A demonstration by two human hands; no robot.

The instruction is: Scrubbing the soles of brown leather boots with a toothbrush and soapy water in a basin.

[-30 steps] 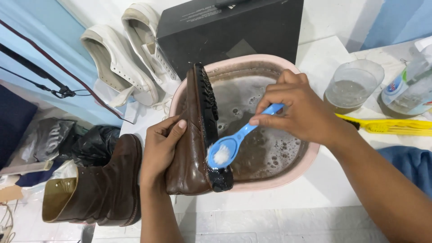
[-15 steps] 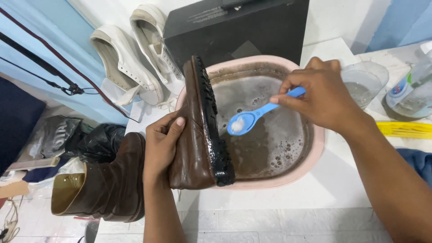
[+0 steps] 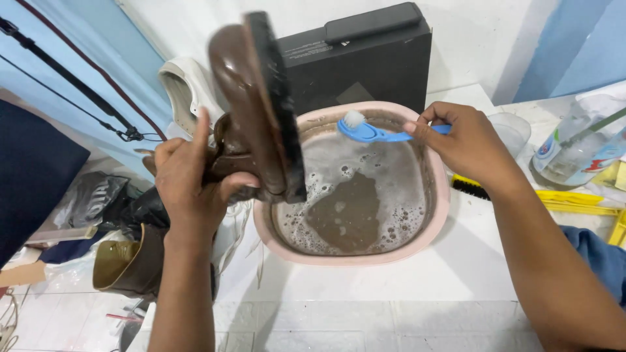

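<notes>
My left hand [image 3: 192, 186] grips a brown leather boot [image 3: 251, 111] by its shaft and holds it raised, toe up, its black sole facing right, above the left rim of a pink basin [image 3: 355, 254] of murky, soapy water. My right hand [image 3: 466, 143] pinches the handle of a blue toothbrush [image 3: 375, 132], whose white bristle head points left over the far side of the basin. The brush is apart from the boot.
A black box [image 3: 365, 58] stands behind the basin. A second brown boot [image 3: 127, 264] stands on the floor at lower left, a white shoe [image 3: 186, 88] behind the raised boot. A clear cup [image 3: 512, 133], a plastic bottle [image 3: 574, 153] and a yellow brush [image 3: 561, 199] lie at right.
My left hand has lifted the boot up out of the basin and turned it toe-up. The toothbrush has come off the boot's sole and moved back over the water.
</notes>
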